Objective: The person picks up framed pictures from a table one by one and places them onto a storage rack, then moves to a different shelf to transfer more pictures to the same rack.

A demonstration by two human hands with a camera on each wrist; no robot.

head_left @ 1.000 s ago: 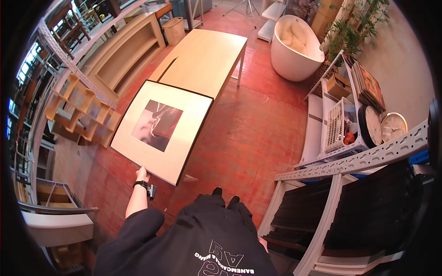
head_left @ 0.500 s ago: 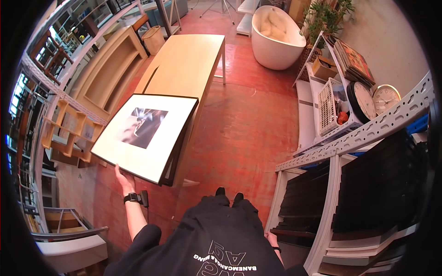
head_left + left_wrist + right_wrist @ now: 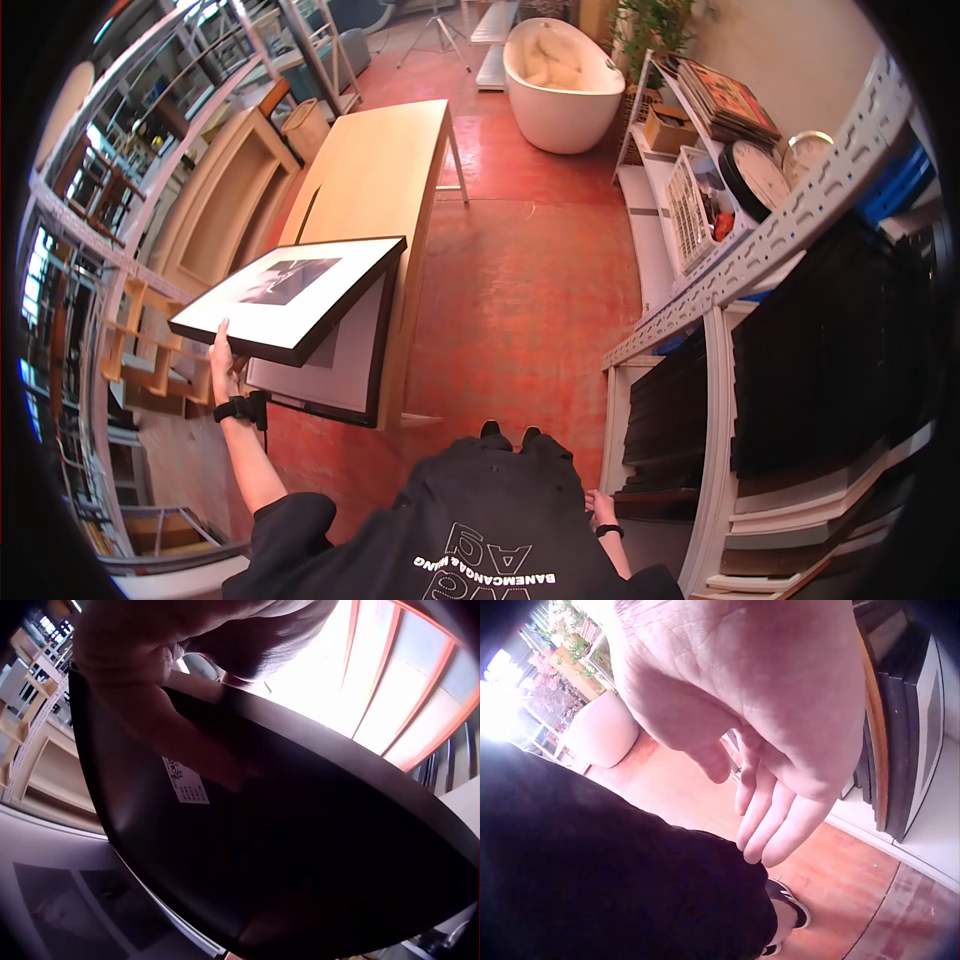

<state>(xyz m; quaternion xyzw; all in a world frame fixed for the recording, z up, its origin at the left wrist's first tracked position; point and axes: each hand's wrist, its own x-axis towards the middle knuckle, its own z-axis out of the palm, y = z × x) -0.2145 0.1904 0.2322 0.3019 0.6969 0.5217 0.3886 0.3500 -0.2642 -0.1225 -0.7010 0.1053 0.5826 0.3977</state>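
Observation:
My left hand (image 3: pixel 225 365) grips the near edge of a black-framed picture (image 3: pixel 285 285), thumb on the top side and fingers underneath. Tilted, this picture overlaps the near end of a light wooden table (image 3: pixel 375 150). In the left wrist view, fingers (image 3: pixel 195 746) lie against its dark back (image 3: pixel 300 840), beside a white label (image 3: pixel 185 782). Below it a second framed picture (image 3: pixel 350 365), with a grey-looking mat, shows in part. My right hand (image 3: pixel 600 508) hangs beside my body with nothing in it; its fingers are loosely bent in the right wrist view.
To my right stands a metal rack (image 3: pixel 715 400) of dark frames, and beyond it a shelf with a white basket (image 3: pixel 695 210) and clocks (image 3: pixel 757 175). A white bathtub (image 3: pixel 562 110) is at the back. Wooden shelving (image 3: pixel 150 340) stands to the left.
The held picture has tilted up and shifted left, uncovering the second framed picture underneath. My view has turned, and my right hand has come further into sight.

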